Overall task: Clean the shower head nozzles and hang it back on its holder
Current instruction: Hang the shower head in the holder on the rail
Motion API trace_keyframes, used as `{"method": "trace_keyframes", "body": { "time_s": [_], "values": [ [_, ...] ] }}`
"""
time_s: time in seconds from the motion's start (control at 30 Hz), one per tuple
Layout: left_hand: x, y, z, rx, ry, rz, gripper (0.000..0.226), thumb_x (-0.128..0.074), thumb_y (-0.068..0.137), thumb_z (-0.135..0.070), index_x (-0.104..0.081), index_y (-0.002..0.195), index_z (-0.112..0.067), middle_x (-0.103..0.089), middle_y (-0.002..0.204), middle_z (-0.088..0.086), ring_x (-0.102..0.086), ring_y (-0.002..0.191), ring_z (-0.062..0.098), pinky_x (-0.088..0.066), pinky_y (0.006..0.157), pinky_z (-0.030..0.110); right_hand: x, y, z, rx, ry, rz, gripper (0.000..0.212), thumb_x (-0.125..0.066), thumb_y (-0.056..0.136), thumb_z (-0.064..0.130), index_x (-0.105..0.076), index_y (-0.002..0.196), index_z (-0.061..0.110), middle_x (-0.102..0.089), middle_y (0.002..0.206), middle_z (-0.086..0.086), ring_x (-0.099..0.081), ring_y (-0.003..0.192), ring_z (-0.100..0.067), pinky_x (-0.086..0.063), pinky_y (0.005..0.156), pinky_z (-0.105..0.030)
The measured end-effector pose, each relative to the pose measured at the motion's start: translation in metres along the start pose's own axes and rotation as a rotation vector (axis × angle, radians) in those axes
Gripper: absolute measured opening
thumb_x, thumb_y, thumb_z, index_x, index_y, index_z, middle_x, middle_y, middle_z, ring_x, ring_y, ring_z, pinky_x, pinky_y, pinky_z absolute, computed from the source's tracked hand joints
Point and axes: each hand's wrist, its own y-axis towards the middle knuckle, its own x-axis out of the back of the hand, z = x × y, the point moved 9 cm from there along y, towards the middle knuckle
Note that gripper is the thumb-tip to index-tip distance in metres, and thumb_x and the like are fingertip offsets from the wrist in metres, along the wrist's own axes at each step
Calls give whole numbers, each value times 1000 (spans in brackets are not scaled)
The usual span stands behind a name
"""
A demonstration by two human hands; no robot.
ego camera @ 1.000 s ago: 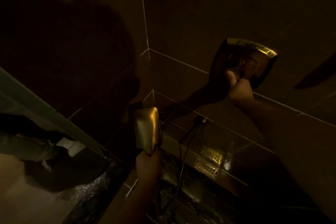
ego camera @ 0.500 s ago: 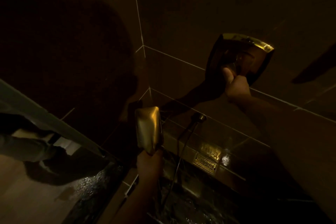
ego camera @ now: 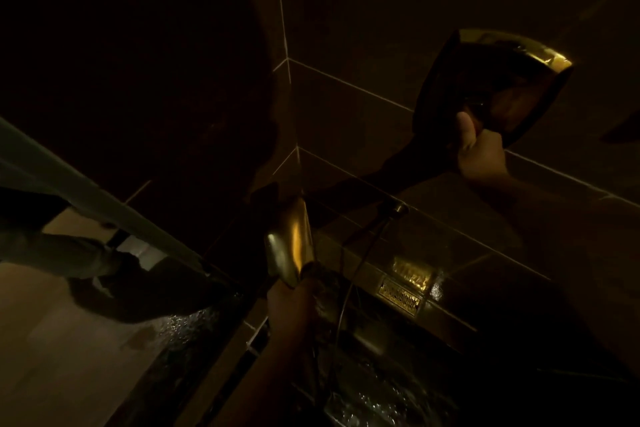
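Light: very dim, warm glints only
Right hand [ego camera: 479, 152]: raised high against the tiled wall [ego camera: 363, 10], fist closed on the neck of a large shower head [ego camera: 491, 80], thumb up along its lower edge
Shower head: held up in front of the wall, broad end uppermost, bright rim along its top right edge; nozzle face not clear
Left hand [ego camera: 294, 298]: low at centre, clenched round the base of a smaller shiny head [ego camera: 289, 246] that stands upright above the fist
Hose [ego camera: 349, 288]: thin, dark, runs down from a wall fitting [ego camera: 398, 209] just right of the left hand, into the dark below
Holder: cannot tell which fitting it is
Drain grate [ego camera: 398, 298]: bright, at the foot of the wall, right of the hose
Floor [ego camera: 363, 399]: wet, speckled with reflections
Glass panel [ego camera: 86, 198]: left, edge running diagonally, a person's reflection below it
Shadow [ego camera: 138, 80]: large, head-shaped, on the left wall
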Motion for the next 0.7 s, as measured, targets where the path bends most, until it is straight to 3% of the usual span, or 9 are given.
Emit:
{"method": "trace_keyframes", "body": {
  "time_s": [0.13,0.27,0.37,0.43,0.47,0.53,0.6,0.63,0.7],
  "values": [
    [4,-4,-2,-26,31,-8,41,-67,96,-27,-60,129,-4,-70,108,12,-70,90,20,-49,61,24,3,-2,4,31,-21,-3,52,-41,105,28,-35,55,12,-38,43,-2,-41,26,-2,-24,31,-11],
    [0,-12,1,21,3,30,53,-68,95,-35,-55,138,-7,-68,117,10,-68,99,23,-52,68,31,0,-4,6,54,-19,90,57,-36,105,34,-33,53,12,-38,33,6,-37,25,-5,-23,33,-11],
    [-8,-24,-10,23,-40,90,42,-67,96,-31,-58,132,-11,-70,112,12,-71,96,26,-55,69,35,1,-4,5,45,-4,156,58,-33,105,39,-36,53,12,-40,34,12,-40,31,-3,-33,43,-14],
    [-15,-37,-18,36,-49,159,39,-65,97,-30,-58,132,-13,-71,112,10,-71,96,27,-56,71,38,-2,-1,-7,-41,-3,214,46,-39,104,38,-56,75,7,-60,69,7,-58,63,-6,-45,66,-25],
    [-19,-42,-21,42,-60,197,39,-62,98,-29,-58,133,-11,-71,106,9,-71,93,25,-55,70,38,-7,-6,-18,-104,-50,294,31,-44,103,31,-60,105,4,-62,101,-2,-61,94,-15,-46,83,-31],
    [-25,-57,-31,75,-74,231,41,-54,101,-26,-57,134,-2,-67,91,10,-67,79,23,-51,66,36,-4,-33,-50,-226,-292,447,57,-56,98,23,-31,146,5,-37,146,-17,-42,131,-37,-38,104,-42],
    [-35,-77,-45,73,-29,250,36,-51,101,-22,-60,125,4,-66,87,13,-67,70,20,-52,61,31,12,-89,-66,-274,-424,539,81,-61,93,31,-13,155,11,-17,159,-19,-27,141,-41,-30,113,-51],
    [-44,-90,-56,44,-16,277,30,-50,103,-20,-61,117,4,-65,84,12,-67,64,18,-53,57,29,16,-124,-63,-293,-373,599,83,-60,93,37,-11,156,15,-14,161,-16,-26,143,-39,-29,114,-48],
    [-64,-122,-73,19,-57,362,22,-49,106,-20,-59,114,-3,-65,83,9,-66,59,17,-53,58,32,19,-195,-45,-326,-219,737,82,-57,90,57,-23,154,20,-29,158,-6,-36,141,-31,-32,108,-35]
  ]
}}
